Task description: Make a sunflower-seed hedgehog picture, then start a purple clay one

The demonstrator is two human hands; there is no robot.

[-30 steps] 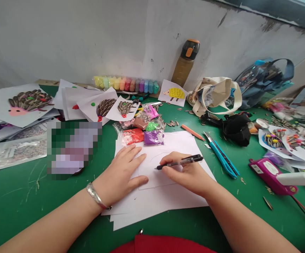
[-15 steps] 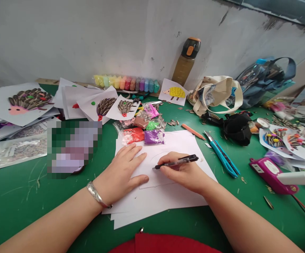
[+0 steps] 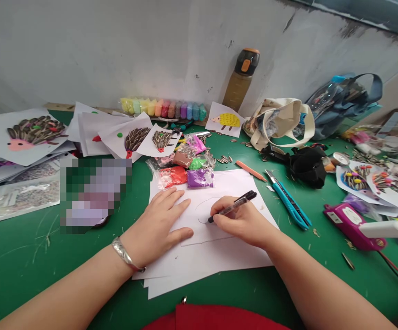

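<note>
Black pen (image 3: 246, 198) held in right hand (image 3: 242, 221), tip indistinct; left hand (image 3: 159, 223) spread on paper (image 3: 226, 256).

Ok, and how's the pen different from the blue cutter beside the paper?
The pen is black with a see-through barrel, while the cutter is mostly bright blue. The pen is in the right hand, tip down at the paper; the cutter lies on the table, untouched. The cutter also looks wider than the pen. Both are long and slim.
</note>
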